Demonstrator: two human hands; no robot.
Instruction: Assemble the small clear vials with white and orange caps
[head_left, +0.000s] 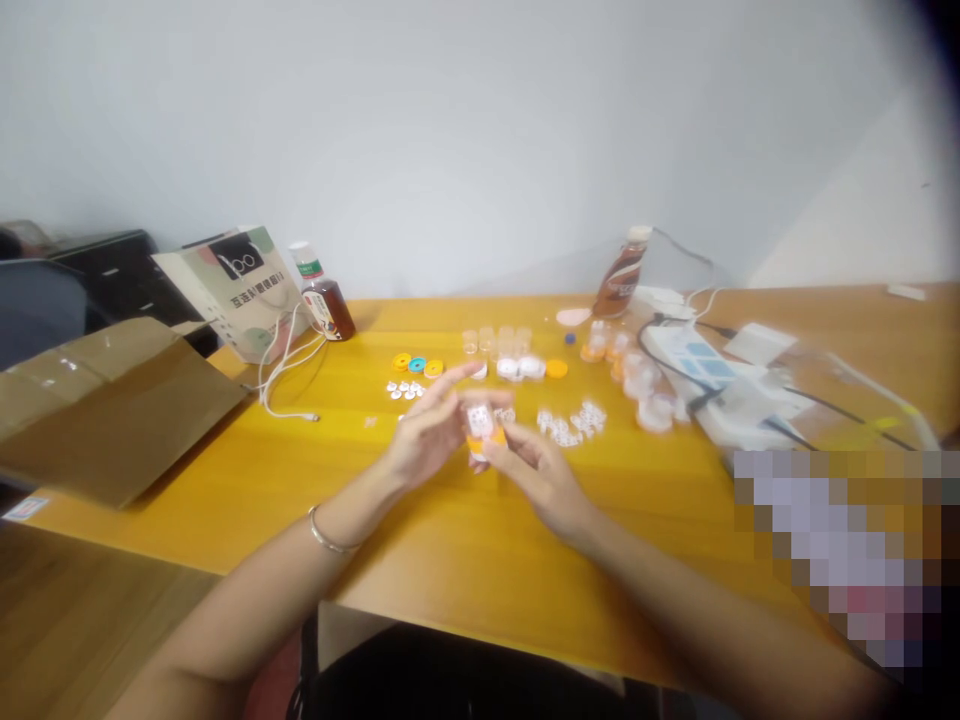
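Between my hands, above the middle of the table, is a small clear jar (480, 420) with an orange band at its lower end and white, dark-dotted pieces inside. My right hand (544, 480) pinches the orange part with thumb and fingers. From the other side my left hand (429, 442) curves around the jar's upper part, some fingers stretched past it. Motion blur softens the exact finger contact. Just beyond lie white dotted pieces (570, 425), small white parts (405, 390) and an orange ring-shaped lid (433, 369).
Clear cups (514, 341) and white round lids (521, 368) stand farther back. Filled jars (622, 365) line the right, beside cables and a white box (694, 355). Two brown bottles, a left bottle (330, 308) and a right bottle (622, 275), flank them. A cardboard box (112, 410) and printed bag (240, 290) occupy the left.
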